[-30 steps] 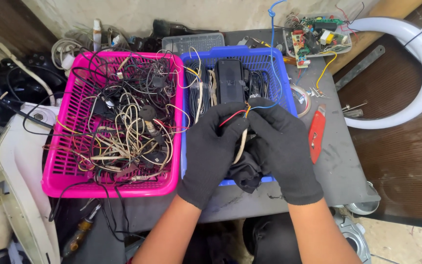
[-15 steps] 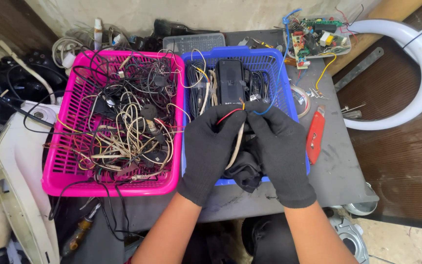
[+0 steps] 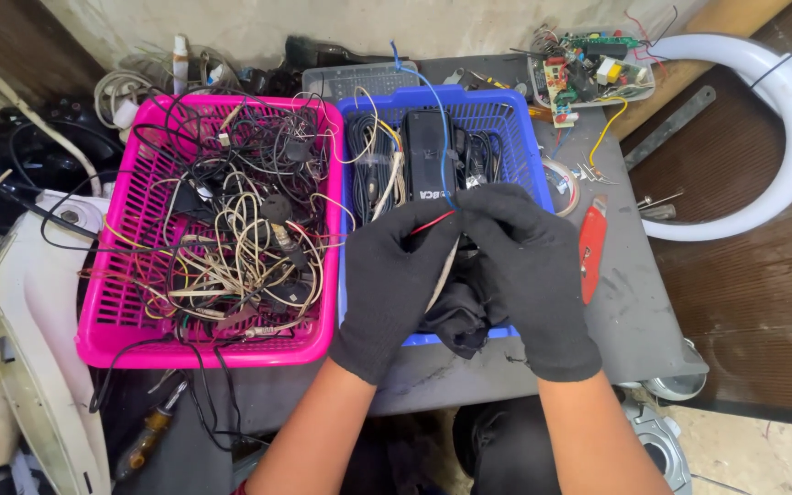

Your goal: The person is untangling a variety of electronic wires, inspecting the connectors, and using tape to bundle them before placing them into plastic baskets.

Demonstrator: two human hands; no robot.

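Both hands (left hand (image 3: 394, 280), right hand (image 3: 526, 266)) hide the pinched red wire's (image 3: 433, 222) ends.

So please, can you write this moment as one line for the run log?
left hand: pinches red wire | right hand: grips same wire bundle | place: over blue basket | beside: pink basket of tangled cables

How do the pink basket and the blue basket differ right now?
The pink basket is heaped with loose, tangled pale and black wires; the blue basket holds neater dark cable bundles and a black oblong device. The pink basket sits to the left with no hand over it; the blue basket has the gloved left hand and right hand over its near half, pinching a red wire. Both are slotted plastic baskets, side by side on the grey table.
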